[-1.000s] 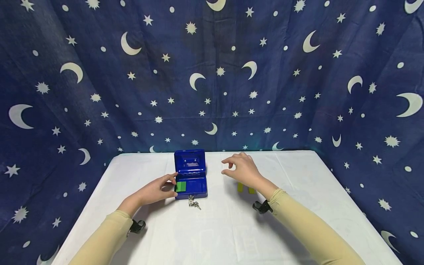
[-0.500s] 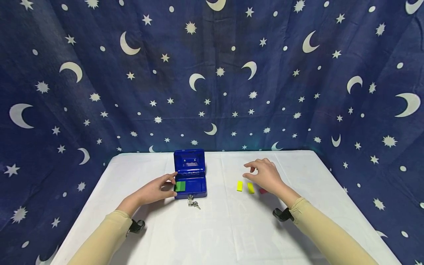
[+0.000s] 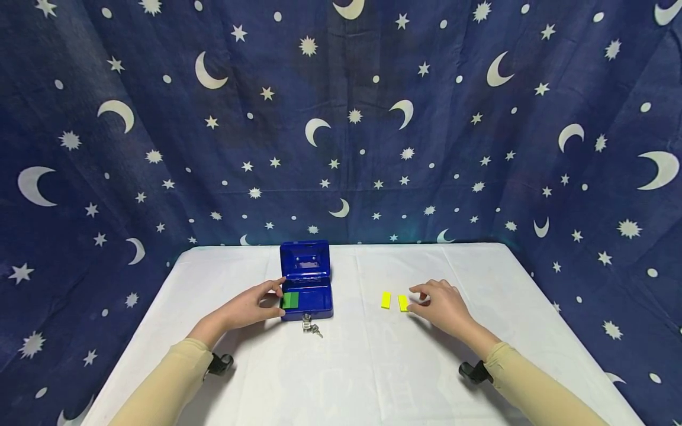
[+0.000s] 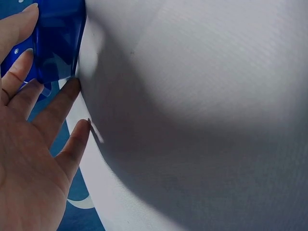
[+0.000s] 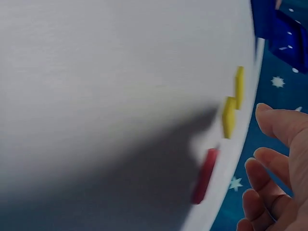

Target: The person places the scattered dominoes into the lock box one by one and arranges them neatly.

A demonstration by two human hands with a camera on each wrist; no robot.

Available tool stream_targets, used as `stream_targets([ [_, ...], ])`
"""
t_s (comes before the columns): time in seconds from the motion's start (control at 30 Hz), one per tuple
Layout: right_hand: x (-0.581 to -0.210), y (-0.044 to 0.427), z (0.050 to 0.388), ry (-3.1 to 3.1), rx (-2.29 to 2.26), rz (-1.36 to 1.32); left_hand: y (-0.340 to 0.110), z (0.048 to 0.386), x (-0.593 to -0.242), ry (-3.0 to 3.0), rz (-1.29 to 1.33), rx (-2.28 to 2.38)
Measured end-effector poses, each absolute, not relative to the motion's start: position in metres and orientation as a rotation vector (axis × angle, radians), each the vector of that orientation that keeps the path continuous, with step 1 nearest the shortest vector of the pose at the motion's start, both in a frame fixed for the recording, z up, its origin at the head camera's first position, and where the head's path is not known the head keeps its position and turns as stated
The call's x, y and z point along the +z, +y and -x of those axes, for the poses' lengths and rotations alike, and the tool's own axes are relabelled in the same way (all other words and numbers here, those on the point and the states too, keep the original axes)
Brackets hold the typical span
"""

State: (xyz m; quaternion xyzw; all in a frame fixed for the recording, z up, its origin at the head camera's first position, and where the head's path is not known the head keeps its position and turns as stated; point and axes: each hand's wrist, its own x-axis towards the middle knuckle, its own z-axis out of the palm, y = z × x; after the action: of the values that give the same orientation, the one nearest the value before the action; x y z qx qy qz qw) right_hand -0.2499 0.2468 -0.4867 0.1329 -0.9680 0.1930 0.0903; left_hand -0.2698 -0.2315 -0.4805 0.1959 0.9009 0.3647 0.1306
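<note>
A blue metal cash box (image 3: 317, 299) stands with its lid raised, and green blocks (image 3: 290, 300) lie inside at its left end. My left hand (image 3: 247, 307) touches the box's left side, thumb at the front corner and a finger toward the back; the left wrist view shows the fingers spread and fairly straight. My right hand (image 3: 442, 305) hovers with loosely bent fingers, thumb and index apart, just right of two yellow blocks (image 3: 403, 303). A red block (image 5: 206, 175) shows on the table in the right wrist view; the hand hides it in the head view.
A small lock (image 3: 306, 322) with keys (image 3: 317, 329) is at the front of the box. White cloth covers the table (image 3: 341, 378). A dark blue curtain (image 3: 341, 148) with moons and stars rises behind and at both sides.
My right hand has moved right and then lower, past the yellow blocks, which are now uncovered. The red block, partly seen half a second ago, is now behind the hand. The left hand stays put.
</note>
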Motion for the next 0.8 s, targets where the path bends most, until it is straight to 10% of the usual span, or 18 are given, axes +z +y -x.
stream_targets([
  [0.8,-0.513,0.272,0.237,-2.916,0.595,-0.079,-0.231,0.272,-0.484,2.626,-0.545,1.046],
])
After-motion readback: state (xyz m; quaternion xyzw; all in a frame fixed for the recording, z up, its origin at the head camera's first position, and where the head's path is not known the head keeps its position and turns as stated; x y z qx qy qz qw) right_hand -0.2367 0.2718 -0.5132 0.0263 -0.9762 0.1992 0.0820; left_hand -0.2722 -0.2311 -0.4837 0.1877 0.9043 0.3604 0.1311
